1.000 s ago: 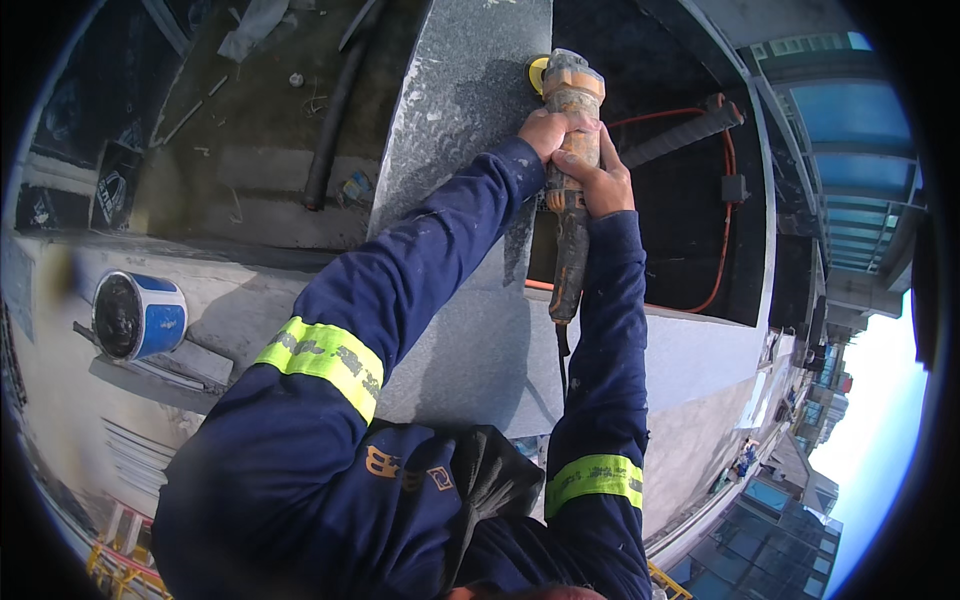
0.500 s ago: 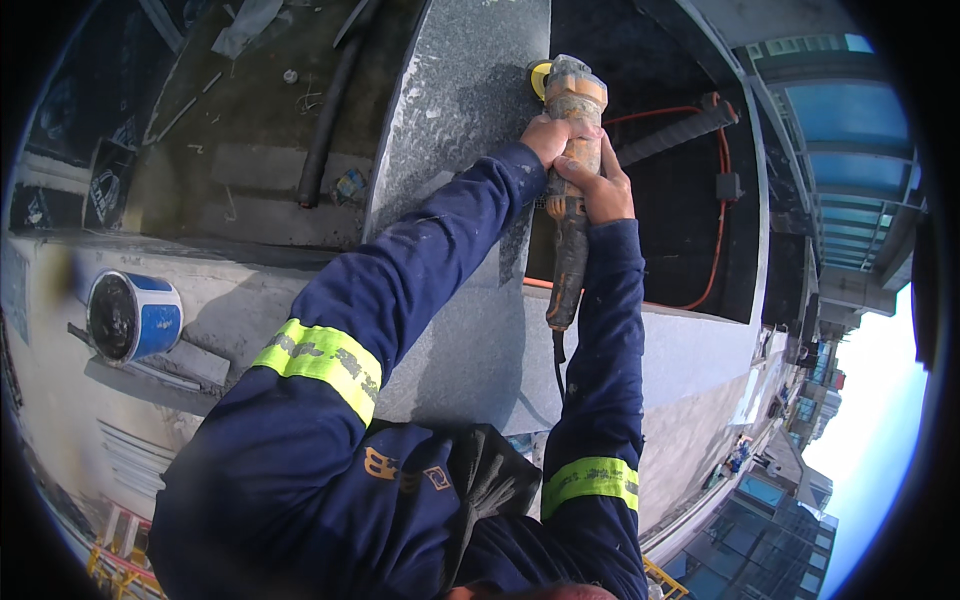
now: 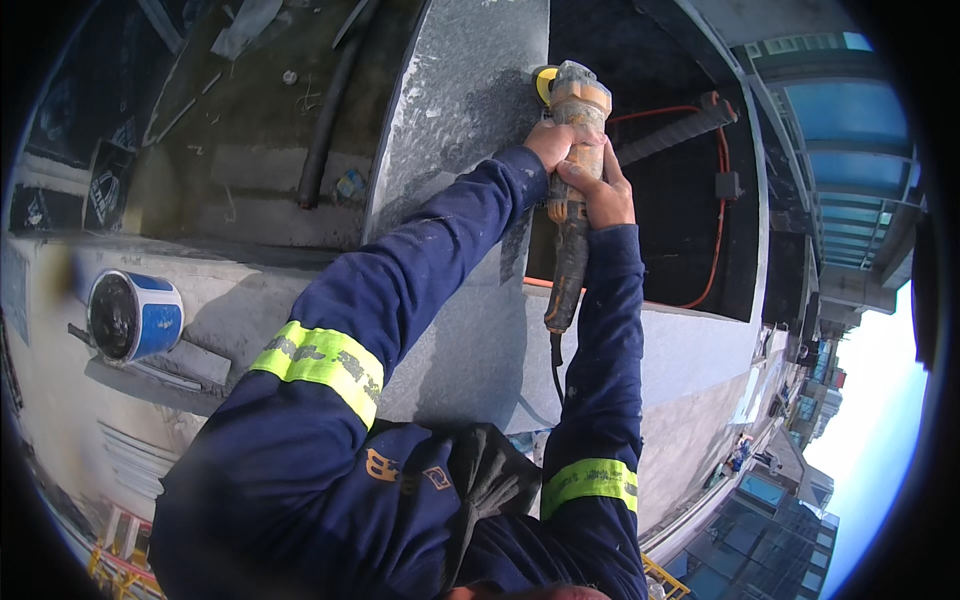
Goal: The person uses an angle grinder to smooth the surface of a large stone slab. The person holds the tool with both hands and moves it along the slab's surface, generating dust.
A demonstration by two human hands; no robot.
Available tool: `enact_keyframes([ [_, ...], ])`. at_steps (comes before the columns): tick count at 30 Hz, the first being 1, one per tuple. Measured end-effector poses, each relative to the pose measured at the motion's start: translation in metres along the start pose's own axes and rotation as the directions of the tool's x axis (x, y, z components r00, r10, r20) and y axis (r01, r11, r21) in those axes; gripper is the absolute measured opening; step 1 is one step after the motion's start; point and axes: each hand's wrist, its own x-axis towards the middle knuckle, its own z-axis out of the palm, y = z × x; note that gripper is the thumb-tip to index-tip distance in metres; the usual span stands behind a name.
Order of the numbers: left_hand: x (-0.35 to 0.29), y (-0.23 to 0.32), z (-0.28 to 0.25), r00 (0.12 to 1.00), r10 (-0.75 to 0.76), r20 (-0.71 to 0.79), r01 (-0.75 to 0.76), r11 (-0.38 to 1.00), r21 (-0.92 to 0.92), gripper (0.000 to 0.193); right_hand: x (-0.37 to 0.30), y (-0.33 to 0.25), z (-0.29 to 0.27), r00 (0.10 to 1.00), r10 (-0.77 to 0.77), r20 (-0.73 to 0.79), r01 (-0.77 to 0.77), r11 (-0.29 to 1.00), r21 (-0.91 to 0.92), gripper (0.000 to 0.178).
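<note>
Both my hands grip an angle grinder (image 3: 578, 150), a dusty orange and grey power tool with a dark handle and a cord trailing from its lower end. My left hand (image 3: 549, 144) closes on the body from the left, below the head. Around its right side, slightly lower, wraps my right hand (image 3: 605, 192). A yellow disc (image 3: 545, 84) at the tool's head sits against the right edge of a grey concrete ledge (image 3: 455, 110). The exact contact between disc and edge is hard to make out. Some of my fingers are hidden behind the tool.
Right of the ledge lies a dark recess with an orange cable (image 3: 722, 240) and a grey corrugated pipe (image 3: 672, 137). A black pipe (image 3: 328, 140) runs through the sunken area at left. A blue and white bucket (image 3: 150, 317) stands on the lower left surface. Buildings rise far right.
The angle grinder and both hands have shifted very slightly down and to the right along the ledge's edge. My grip looks the same.
</note>
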Motion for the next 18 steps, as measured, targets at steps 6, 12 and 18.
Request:
enact_keyframes([
  [6,0.007,-0.003,0.003,0.999,-0.031,0.011,0.031,1.0,0.002,0.035,0.005,0.0,-0.006,0.999,0.025,-0.046,-0.029,0.995,-0.098,0.091],
  [12,-0.011,0.007,-0.006,1.0,0.016,-0.003,-0.017,0.999,-0.029,0.035,-0.002,0.0,0.006,0.998,-0.042,0.043,0.043,0.999,-0.027,0.095],
  [18,0.001,-0.003,0.006,0.999,-0.026,0.032,0.026,1.0,-0.006,0.039,-0.001,0.0,-0.007,0.999,0.034,-0.042,-0.037,0.995,-0.093,0.093],
])
